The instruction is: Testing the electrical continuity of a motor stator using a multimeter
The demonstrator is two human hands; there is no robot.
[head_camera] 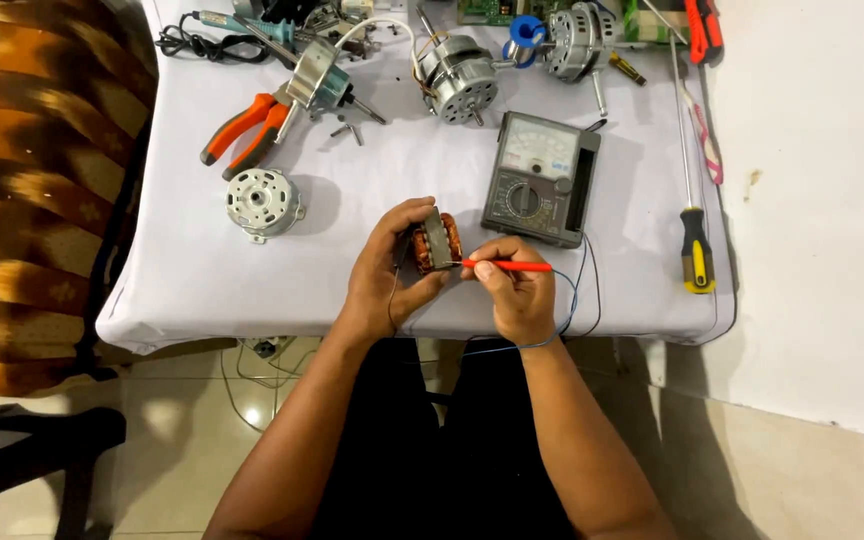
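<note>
My left hand (390,272) grips a small motor stator (436,244) with copper windings and a grey steel core, held just above the near edge of the white-covered table (192,270). My right hand (517,292) pinches a red meter probe (512,266), its tip touching the stator's right side. Thin black and blue leads (572,300) loop from the hands toward the grey analogue multimeter (540,178) lying just beyond them.
On the table lie a round silver motor (263,201), orange-handled pliers (244,128), a small shaded-pole motor (317,78), two fan motors (459,78) (574,40), a black cable, and a long yellow-and-black screwdriver (693,210) at the right. A patterned brown seat (22,180) stands left; a white wall right.
</note>
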